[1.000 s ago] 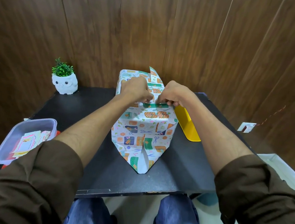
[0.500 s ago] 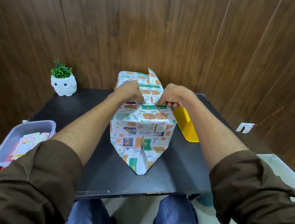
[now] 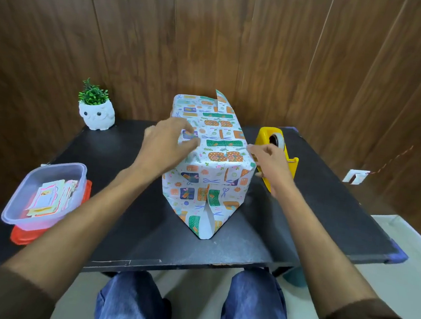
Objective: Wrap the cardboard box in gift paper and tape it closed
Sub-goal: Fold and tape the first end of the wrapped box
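Head camera, looking down across a black table (image 3: 147, 232) at a seated person's two bare forearms. The cardboard box (image 3: 222, 145) stands at the middle of the table, fully covered in white gift paper (image 3: 203, 184) printed with green, orange and blue parcels. At the box's near end the paper is folded into a pointed flap (image 3: 205, 225) that lies loose on the table; at its far end a small corner of paper (image 3: 220, 98) sticks up. The parcel will probably be light and stiff, but its paper skin is thin, smooth and easy to crease or tear, so it is best held with flat palms on the side faces, and the loose flap pinched near its tip. The left hand (image 3: 166, 146) hovers at the box's upper left edge, fingers spread and relaxed, holding nothing; motion blur hides whether the fingertips touch the paper. The right hand (image 3: 271, 164) is at the box's upper right edge, fingers loosely bent with the tips against the corner; whether it pinches anything cannot be told. Just right of the box, behind that hand, sits a yellow tape dispenser (image 3: 264, 138). Left of the box are an owl-shaped planter (image 3: 96, 115), farther back, and a clear plastic tub (image 3: 58, 167) of cards, nearer.
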